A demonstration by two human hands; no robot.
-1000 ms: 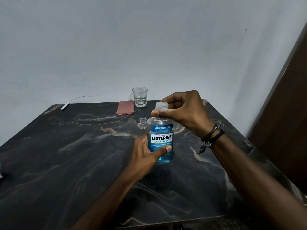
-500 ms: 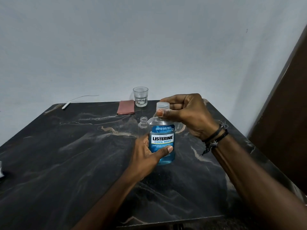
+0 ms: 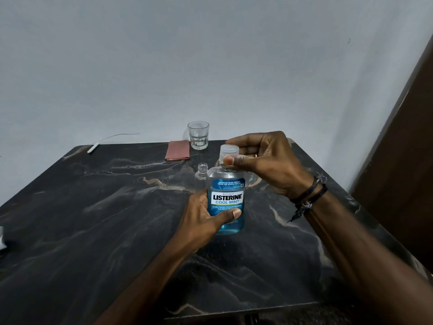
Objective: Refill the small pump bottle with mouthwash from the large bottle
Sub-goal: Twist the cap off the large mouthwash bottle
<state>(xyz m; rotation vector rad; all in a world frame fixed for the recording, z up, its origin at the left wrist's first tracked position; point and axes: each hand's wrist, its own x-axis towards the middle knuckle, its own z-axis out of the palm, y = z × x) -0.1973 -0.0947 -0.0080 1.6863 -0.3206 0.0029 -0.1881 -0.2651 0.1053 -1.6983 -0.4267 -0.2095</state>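
The large mouthwash bottle (image 3: 227, 200) stands upright on the dark marble table (image 3: 105, 219), with blue liquid and a blue label. My left hand (image 3: 203, 216) grips its lower body, thumb across the front. My right hand (image 3: 264, 163) pinches the clear cap (image 3: 229, 152) at the top of the bottle between thumb and fingers. Just behind and to the left stands the small clear bottle (image 3: 202, 173), its neck open with no pump on it; the large bottle hides its lower right part.
An empty drinking glass (image 3: 198, 135) stands at the table's far edge, with a folded reddish cloth (image 3: 177, 150) to its left. A white cable (image 3: 98, 143) lies at the far left corner. A dark wooden panel (image 3: 403, 160) rises on the right.
My right hand has shifted slightly on the cap, its thumb lower near the bottle's neck. The left hand and the bottle stay in place.
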